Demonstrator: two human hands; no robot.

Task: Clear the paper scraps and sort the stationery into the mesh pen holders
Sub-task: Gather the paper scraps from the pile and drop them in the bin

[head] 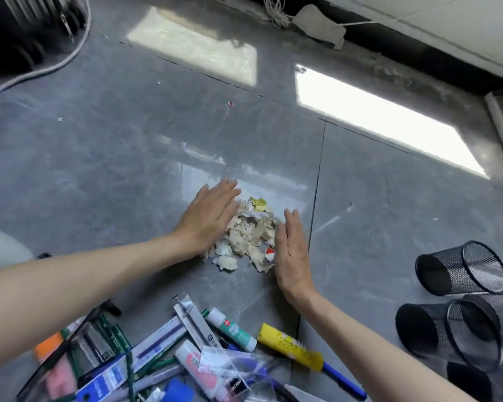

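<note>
Here, the left hand (208,217) and right hand (291,253), flat with fingers straight and grasping nothing, press against opposite sides of a heap of paper scraps (249,236) mid-floor (128,155). Loose stationery (163,352) lies nearer the person, and mesh pen holders (459,268) lie tipped over toward the floor's right side.

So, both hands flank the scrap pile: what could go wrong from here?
Loose bits of the paper scraps may slip past the flat left hand and right hand; a stray scrap lies far out and could be missed. The mesh pen holders lie on their sides and might roll when filled.
</note>
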